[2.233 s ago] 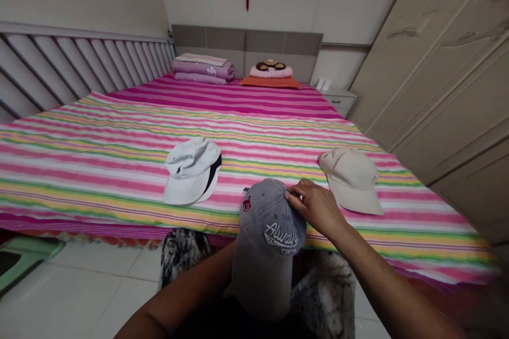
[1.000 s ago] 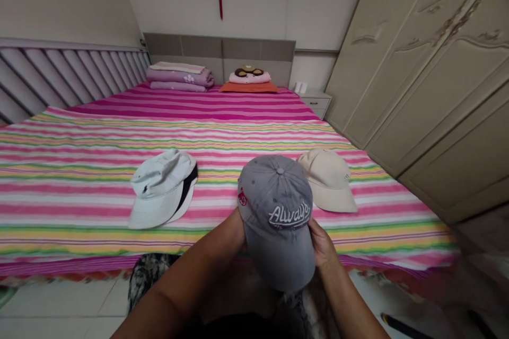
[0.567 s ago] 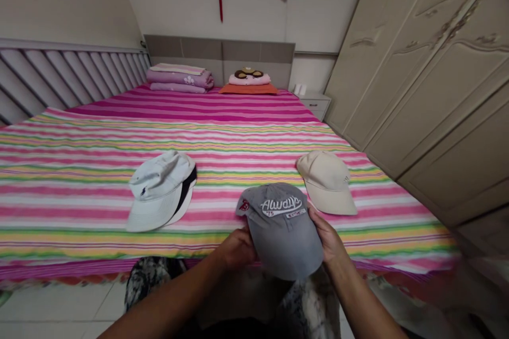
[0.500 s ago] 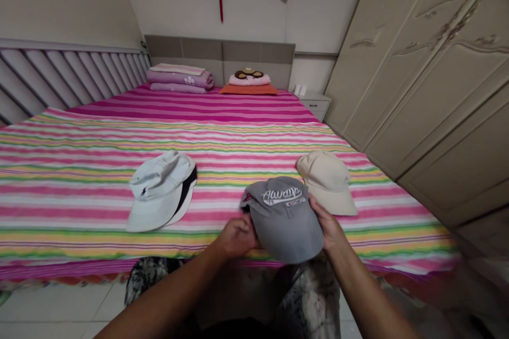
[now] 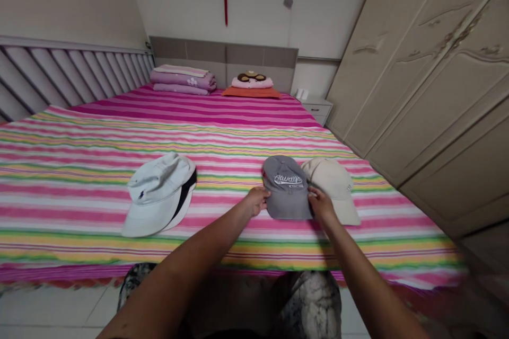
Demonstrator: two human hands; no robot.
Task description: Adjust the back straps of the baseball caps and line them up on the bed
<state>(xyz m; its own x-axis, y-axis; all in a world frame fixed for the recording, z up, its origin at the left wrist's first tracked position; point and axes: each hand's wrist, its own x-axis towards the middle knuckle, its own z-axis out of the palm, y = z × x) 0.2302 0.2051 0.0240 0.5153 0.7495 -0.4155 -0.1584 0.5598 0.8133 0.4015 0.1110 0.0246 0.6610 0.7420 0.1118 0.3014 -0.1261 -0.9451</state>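
Observation:
A grey baseball cap (image 5: 287, 198) with white lettering lies brim toward me on the striped bedsheet (image 5: 222, 143). My left hand (image 5: 257, 199) pinches its left edge near the brim. On its other side, my right hand (image 5: 320, 205) has its fingers closed on the right edge. A beige cap (image 5: 333, 183) sits right beside the grey one, partly covered by my right hand and wrist. Farther left is a white cap (image 5: 155, 190) with a small dark logo, lying over a dark cap and another white brim that show at its right edge.
Folded purple bedding (image 5: 185, 80) and a pink pillow (image 5: 252, 82) on an orange cloth lie by the headboard (image 5: 262, 58). A slatted rail (image 5: 91, 74) runs along the left. A nightstand (image 5: 319, 109) and a tall wardrobe (image 5: 413, 85) stand at the right.
Both hands have moved the grey cap forward, away from me, and down to the bed beside the beige cap. The white cap has stayed in place.

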